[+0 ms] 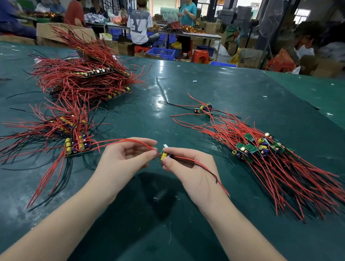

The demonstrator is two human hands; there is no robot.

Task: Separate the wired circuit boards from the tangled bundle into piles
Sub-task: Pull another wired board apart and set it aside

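- Our right hand (pixel 187 167) pinches a small wired circuit board with yellow capacitor (pixel 164 156), above the dark green bench (pixel 190 95).
- Our left hand (pixel 123 157) pinches its red wires (pixel 126 141), freeing them from the tangled red-and-black bundle (pixel 66 132).
- The sorted pile of green boards (pixel 263 150) lies to the right.

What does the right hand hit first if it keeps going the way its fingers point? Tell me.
The right hand points left, so it would first meet the left hand, whose fingertips pinch the red wire right beside the small circuit board that the right hand holds. They look almost touching; depth is unclear.
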